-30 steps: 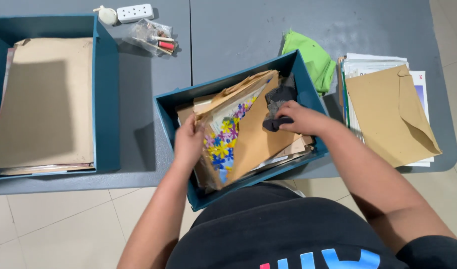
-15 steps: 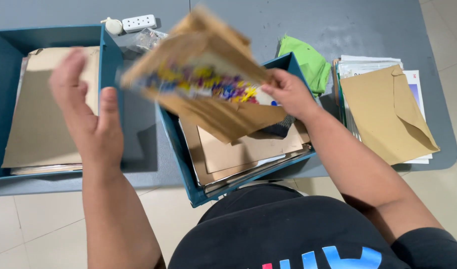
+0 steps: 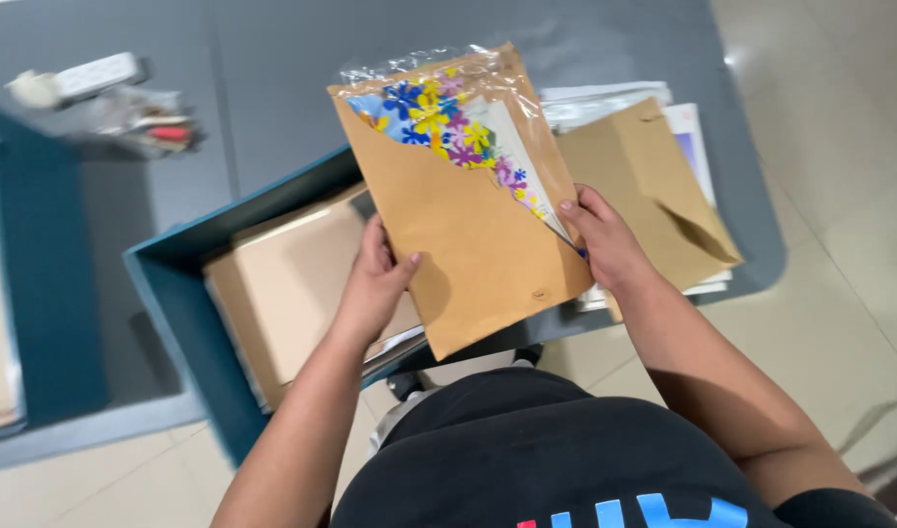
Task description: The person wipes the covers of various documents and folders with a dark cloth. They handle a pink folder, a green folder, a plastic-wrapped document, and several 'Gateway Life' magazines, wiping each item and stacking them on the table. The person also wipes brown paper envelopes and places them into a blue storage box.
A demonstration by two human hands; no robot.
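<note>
Envelope in hand: one brown envelope (image 3: 468, 235), flowered card showing under clear wrap, held up over the near box.
Your left hand (image 3: 375, 284): clamped on its left edge.
Your right hand (image 3: 605, 240): pinching its right edge.
Boxes: two blue boxes, near one (image 3: 175, 303) holding brown envelopes.
Right side: one envelope (image 3: 654, 196) lying on a paper stack.
</note>
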